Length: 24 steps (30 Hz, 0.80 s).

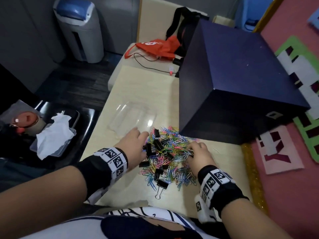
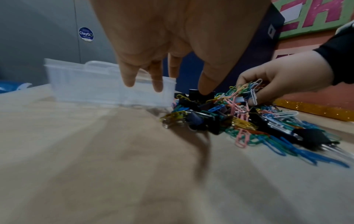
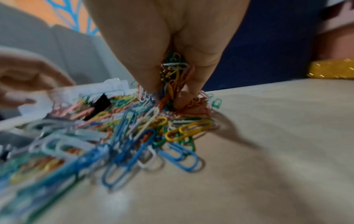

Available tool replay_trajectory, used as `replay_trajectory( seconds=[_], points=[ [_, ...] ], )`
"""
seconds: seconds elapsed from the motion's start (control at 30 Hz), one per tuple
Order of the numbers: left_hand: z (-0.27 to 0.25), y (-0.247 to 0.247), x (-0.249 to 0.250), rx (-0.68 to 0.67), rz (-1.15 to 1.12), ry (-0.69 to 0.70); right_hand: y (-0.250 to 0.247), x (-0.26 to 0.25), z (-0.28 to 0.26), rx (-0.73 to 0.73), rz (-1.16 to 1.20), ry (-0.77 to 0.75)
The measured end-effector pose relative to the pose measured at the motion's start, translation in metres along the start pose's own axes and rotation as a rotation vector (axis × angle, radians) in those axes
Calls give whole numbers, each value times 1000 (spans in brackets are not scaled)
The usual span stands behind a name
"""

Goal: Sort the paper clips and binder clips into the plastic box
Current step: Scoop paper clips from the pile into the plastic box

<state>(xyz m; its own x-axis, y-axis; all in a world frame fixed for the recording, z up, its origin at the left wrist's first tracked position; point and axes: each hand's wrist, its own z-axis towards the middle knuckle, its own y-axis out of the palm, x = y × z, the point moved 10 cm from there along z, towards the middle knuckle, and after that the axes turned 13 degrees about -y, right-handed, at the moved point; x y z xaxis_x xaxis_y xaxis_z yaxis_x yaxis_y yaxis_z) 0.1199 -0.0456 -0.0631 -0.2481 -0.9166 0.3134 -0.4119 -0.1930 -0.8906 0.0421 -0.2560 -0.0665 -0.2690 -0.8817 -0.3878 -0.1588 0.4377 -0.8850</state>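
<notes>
A heap of coloured paper clips (image 1: 172,152) mixed with black binder clips (image 1: 158,144) lies on the pale table (image 1: 138,87). The clear plastic box (image 1: 133,118) stands just behind the heap. My left hand (image 1: 136,147) hovers at the heap's left edge with fingers straight and spread (image 2: 159,81), holding nothing. My right hand (image 1: 198,152) digs into the heap's right side and grips a bunch of paper clips (image 3: 172,75) between thumb and fingers. The same grip on the paper clips (image 2: 249,89) shows in the left wrist view, with the plastic box (image 2: 107,84) beyond.
A large dark blue box (image 1: 233,80) stands right behind the heap. An orange bag (image 1: 158,47) and a cable lie at the table's far end. A gold glitter strip (image 1: 253,176) edges the table on the right. A black tray with tissue (image 1: 55,133) sits to the left.
</notes>
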Motion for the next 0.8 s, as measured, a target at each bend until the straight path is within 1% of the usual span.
replay_trajectory(
  seconds=[0.1,0.17,0.23,0.3,0.33,0.4,0.47,0.57,0.63,0.7,0.8],
  points=[
    [-2,-18,4,84,133,-28,-16,11,-1,90,38,59],
    [-4,-28,21,147,211,-33,-24,20,-2,121,42,99],
    [-8,-26,53,153,240,70,-30,30,-4,144,52,141],
    [-10,-13,88,102,273,206,-34,40,-5,147,60,173],
    [-9,-5,103,72,293,250,-34,44,-6,138,62,185],
    [-1,10,125,19,320,288,-34,51,-6,107,59,193],
    [9,24,140,-44,339,275,-35,57,-5,76,50,186],
    [20,46,145,-154,432,209,-35,62,-3,21,26,181],
    [20,49,152,-156,476,204,-34,63,0,-15,7,175],
    [20,50,157,-174,452,207,-31,65,2,-41,3,168],
    [20,49,163,-176,446,272,-18,64,3,-106,27,166]
  ],
)
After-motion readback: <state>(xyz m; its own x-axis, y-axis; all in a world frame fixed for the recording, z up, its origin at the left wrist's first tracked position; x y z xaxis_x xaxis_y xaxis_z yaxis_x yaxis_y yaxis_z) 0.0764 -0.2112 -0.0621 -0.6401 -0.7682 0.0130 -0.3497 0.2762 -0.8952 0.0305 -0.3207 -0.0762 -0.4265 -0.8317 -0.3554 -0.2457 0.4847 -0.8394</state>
